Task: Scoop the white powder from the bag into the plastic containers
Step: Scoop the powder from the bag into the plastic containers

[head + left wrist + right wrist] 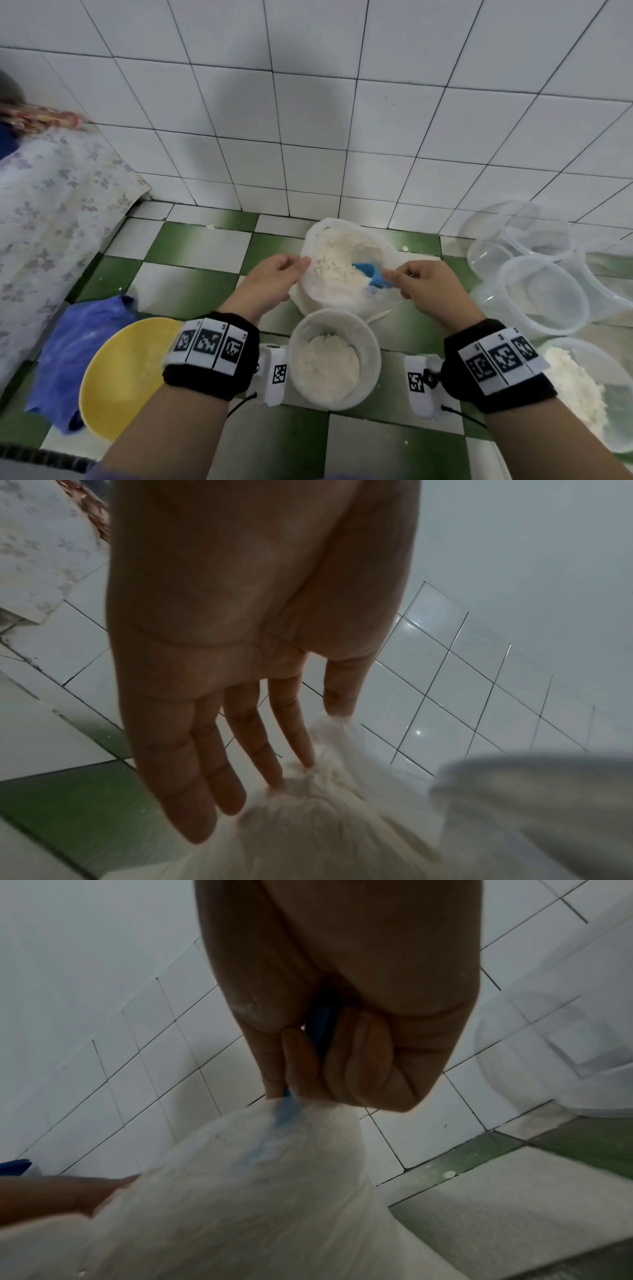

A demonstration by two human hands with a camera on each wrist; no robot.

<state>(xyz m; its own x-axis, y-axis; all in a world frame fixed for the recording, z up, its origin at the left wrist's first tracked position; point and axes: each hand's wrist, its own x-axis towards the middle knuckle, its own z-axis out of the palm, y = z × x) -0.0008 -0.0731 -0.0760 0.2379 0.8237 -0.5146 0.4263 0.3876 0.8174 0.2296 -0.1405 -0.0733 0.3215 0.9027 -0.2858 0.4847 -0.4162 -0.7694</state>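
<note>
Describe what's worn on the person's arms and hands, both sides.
Hands are bare, no gloves. The left hand and right hand each sit ahead of a black wristband carrying three white panels printed with black square fiducial markers. A white camera block with one more marker hangs under each wrist, trailing a thin black cable. Forearms bare; purple sleeve edge at bottom.

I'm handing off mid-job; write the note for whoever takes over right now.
Left hand pinches the rim of the powder bag, holding it open. Right hand grips the blue scoop, whose bowl is down in the powder. The container in front is partly filled; another at the right edge holds powder too. The stacked containers on the right look empty. Left to do: lift the scoopful, top up the front container, then fill the empties.
</note>
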